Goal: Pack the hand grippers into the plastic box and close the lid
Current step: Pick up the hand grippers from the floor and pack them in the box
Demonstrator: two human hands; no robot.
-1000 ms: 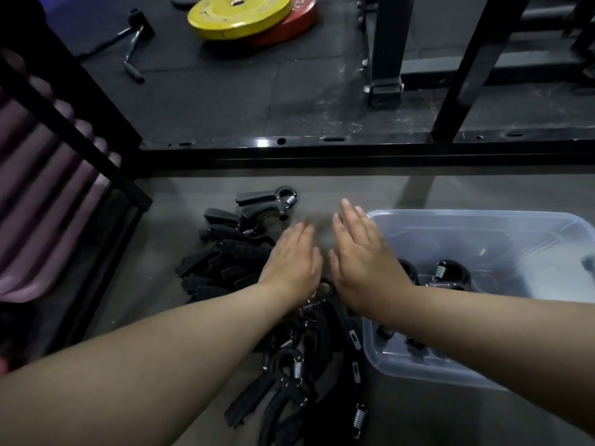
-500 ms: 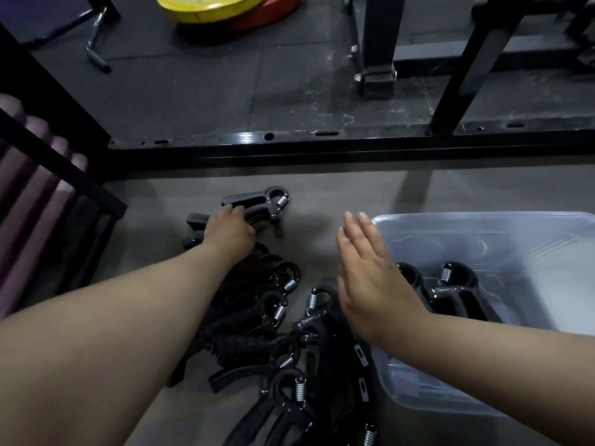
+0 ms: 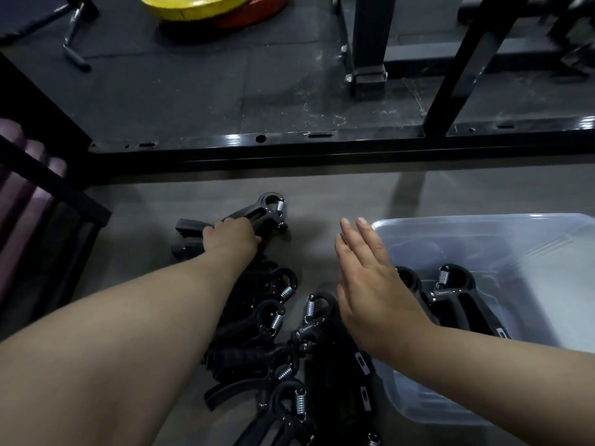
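A clear plastic box (image 3: 544, 230) sits open on the gym floor (image 3: 322, 194) at right, at least two hand grippers (image 3: 454, 294) lying inside, with a loose pile (image 3: 257, 329) of more black ones just to its left. The person's right hand (image 3: 370, 284) hovers flat, fingers straight, by the box's left edge. The left hand (image 3: 230, 238) curls round the handles of the farthest gripper (image 3: 260, 214) at the pile's far end.

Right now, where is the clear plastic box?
In the head view, the plastic box sits on the floor at right, beside the pile of hand grippers, partly behind the right hand.
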